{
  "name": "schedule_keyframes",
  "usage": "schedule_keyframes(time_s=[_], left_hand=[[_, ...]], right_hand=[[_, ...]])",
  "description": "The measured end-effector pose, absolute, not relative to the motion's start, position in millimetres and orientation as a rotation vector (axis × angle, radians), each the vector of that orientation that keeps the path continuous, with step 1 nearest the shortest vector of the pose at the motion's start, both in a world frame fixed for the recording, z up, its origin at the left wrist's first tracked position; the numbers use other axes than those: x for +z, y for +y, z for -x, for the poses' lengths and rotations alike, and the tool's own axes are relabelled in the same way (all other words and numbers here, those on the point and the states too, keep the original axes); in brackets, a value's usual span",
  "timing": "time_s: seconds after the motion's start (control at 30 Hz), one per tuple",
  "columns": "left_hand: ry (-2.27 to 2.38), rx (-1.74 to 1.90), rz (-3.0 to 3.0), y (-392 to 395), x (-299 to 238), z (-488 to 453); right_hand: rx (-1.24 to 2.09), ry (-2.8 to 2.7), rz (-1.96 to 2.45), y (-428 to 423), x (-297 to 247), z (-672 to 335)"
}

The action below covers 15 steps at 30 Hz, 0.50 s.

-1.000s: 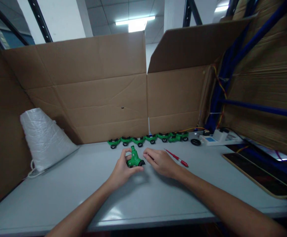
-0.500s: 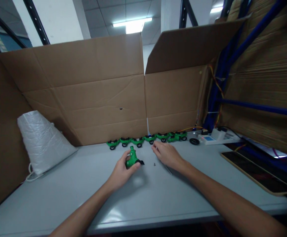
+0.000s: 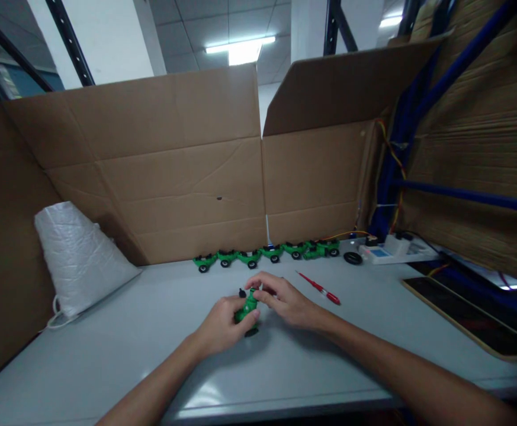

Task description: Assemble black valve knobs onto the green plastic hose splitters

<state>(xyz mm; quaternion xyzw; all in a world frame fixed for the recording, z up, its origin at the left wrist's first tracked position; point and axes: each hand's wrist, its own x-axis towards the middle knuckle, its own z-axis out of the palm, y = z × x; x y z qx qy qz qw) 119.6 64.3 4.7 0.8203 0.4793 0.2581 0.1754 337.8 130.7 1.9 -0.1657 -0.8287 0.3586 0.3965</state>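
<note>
A small green toy car (image 3: pixel 246 309) with black wheels is held above the grey table (image 3: pixel 120 349) near its middle. My left hand (image 3: pixel 222 322) is wrapped round the car from below and the left. My right hand (image 3: pixel 282 299) comes in from the right with its fingertips pinched at the top of the car; whether they hold a small part I cannot make out. A red-handled screwdriver (image 3: pixel 320 289) lies on the table just right of my right hand.
A row of several finished green toy cars (image 3: pixel 267 253) lines the back edge against the cardboard wall (image 3: pixel 173 195). A white woven sack (image 3: pixel 78 254) stands at the left. A black wheel (image 3: pixel 352 258), a white power strip (image 3: pixel 391 249) and a dark board (image 3: pixel 466 319) lie at the right.
My right hand came back from the far right of the table to the toy car. My left hand drew the car closer to me and turned it. The screwdriver is uncovered again.
</note>
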Motion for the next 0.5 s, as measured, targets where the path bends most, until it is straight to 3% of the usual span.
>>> schedule_keyframes(time_s=[0.23,0.5], left_hand=[[1.622,0.901,-2.364,68,4,-116],[1.579,1.030,-2.442,69,2,-113]], right_hand=[[0.853,-2.162,0.600,138,-4,-339],[0.691,-2.265,0.602,145,-7,-343]])
